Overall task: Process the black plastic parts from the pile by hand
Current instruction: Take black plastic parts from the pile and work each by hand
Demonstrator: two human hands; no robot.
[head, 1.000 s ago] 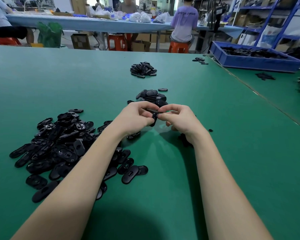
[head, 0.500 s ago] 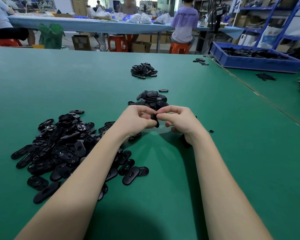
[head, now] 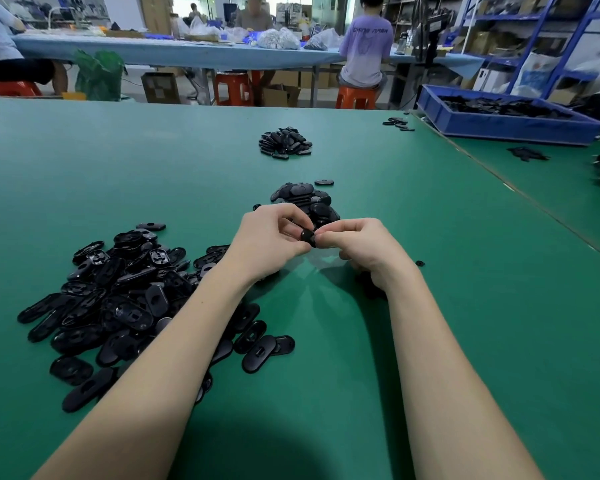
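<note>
Both hands pinch one black part [head: 308, 236] between curled fingertips, held just above the green table [head: 465, 306]: the left hand [head: 269, 242] grips its left end, the right hand [head: 357, 247] its right. To the left lies the big pile [head: 118, 299] of black parts; a smaller heap [head: 305, 200] sits just beyond the hands, a blue bin [head: 506, 124] far right

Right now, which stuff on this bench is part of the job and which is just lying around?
In the job:
- left hand and right hand, both pinching one black part
- big loose pile under the left forearm
- small heap just beyond the hands

Lying about:
- far heap
- blue bin
- orange stools
</note>
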